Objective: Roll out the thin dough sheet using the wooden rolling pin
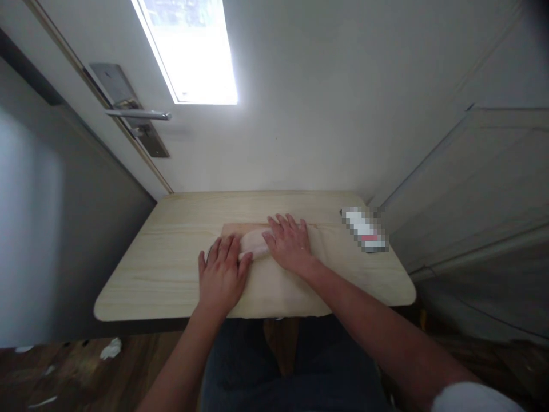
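A beige cloth (pixel 278 286) lies spread on the small light wooden table (pixel 171 257), reaching its near edge. A pale rolled or folded part of cloth (pixel 253 243) sits at the cloth's far left. My left hand (pixel 222 276) rests flat on the cloth with its fingers stretched out, the fingertips touching the pale roll. My right hand (pixel 290 240) lies flat beside it with its fingers spread, pressing on the roll's right end.
A blurred white object (pixel 364 230) lies at the table's far right corner. Behind the table is a white door with a metal lever handle (pixel 138 115) and a bright glass panel (pixel 191 48). Bits of white paper (pixel 111 348) litter the wooden floor at left.
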`<action>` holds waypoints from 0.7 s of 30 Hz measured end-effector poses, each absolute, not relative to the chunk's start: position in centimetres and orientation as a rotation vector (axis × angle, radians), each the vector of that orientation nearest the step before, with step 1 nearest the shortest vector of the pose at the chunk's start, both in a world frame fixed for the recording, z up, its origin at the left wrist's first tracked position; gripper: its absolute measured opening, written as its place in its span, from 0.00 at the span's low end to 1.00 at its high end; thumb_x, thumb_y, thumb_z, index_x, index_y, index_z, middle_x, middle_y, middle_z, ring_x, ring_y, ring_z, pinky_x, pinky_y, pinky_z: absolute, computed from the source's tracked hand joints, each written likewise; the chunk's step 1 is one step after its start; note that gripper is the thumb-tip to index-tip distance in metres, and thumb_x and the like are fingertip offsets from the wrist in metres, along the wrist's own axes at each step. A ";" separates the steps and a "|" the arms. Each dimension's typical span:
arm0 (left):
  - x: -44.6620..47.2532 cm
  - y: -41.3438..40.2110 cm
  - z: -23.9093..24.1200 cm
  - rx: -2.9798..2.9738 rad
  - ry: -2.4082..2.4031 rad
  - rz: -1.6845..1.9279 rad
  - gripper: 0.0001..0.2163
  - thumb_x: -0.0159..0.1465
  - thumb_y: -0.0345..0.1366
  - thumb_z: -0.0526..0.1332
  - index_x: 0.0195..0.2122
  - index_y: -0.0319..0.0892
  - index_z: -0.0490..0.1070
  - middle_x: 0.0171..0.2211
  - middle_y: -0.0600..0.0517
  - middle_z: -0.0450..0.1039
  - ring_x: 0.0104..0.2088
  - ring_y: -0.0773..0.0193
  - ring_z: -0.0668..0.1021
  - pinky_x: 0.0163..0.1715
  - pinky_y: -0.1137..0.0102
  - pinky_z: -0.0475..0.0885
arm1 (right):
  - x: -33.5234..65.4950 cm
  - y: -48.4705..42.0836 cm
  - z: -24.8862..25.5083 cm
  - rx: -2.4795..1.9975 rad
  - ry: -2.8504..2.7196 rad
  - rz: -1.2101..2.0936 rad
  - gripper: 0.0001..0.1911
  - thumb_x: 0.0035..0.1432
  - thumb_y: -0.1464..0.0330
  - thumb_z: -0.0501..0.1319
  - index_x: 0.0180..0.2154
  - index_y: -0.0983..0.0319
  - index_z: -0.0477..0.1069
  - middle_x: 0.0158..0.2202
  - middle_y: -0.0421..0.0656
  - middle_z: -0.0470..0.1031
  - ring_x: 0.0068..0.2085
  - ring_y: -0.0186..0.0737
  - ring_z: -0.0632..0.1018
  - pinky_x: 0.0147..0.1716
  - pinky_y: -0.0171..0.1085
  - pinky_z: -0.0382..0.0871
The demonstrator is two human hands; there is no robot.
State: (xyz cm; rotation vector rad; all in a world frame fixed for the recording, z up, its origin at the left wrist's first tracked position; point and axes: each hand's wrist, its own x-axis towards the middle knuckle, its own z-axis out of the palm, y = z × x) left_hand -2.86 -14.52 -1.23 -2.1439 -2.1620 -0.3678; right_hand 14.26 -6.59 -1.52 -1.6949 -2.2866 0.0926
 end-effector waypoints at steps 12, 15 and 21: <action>-4.8 -9.4 -0.9 -2.161 -2.189 -0.330 0.25 0.72 0.50 0.40 0.65 0.50 0.61 0.67 0.47 0.60 0.67 0.47 0.59 0.64 0.44 0.50 | 12.4 -1.7 -1.0 -1.740 -2.364 0.146 0.30 0.69 0.51 0.43 0.66 0.54 0.58 0.68 0.47 0.59 0.67 0.57 0.58 0.63 0.62 0.44; -5.2 -8.3 -0.8 -2.177 -2.208 -0.324 0.25 0.72 0.49 0.39 0.65 0.50 0.62 0.67 0.47 0.60 0.66 0.48 0.60 0.63 0.43 0.51 | 12.1 -0.7 -1.1 -1.724 -2.364 0.142 0.30 0.69 0.51 0.43 0.66 0.54 0.59 0.67 0.47 0.61 0.66 0.57 0.60 0.63 0.61 0.47; -5.8 -6.6 -0.7 -2.230 -2.256 -0.304 0.26 0.72 0.49 0.38 0.64 0.50 0.62 0.67 0.46 0.60 0.66 0.48 0.61 0.62 0.40 0.54 | 11.6 0.7 -1.3 -1.725 -2.356 0.134 0.30 0.69 0.50 0.43 0.64 0.56 0.61 0.65 0.49 0.64 0.63 0.56 0.63 0.61 0.59 0.50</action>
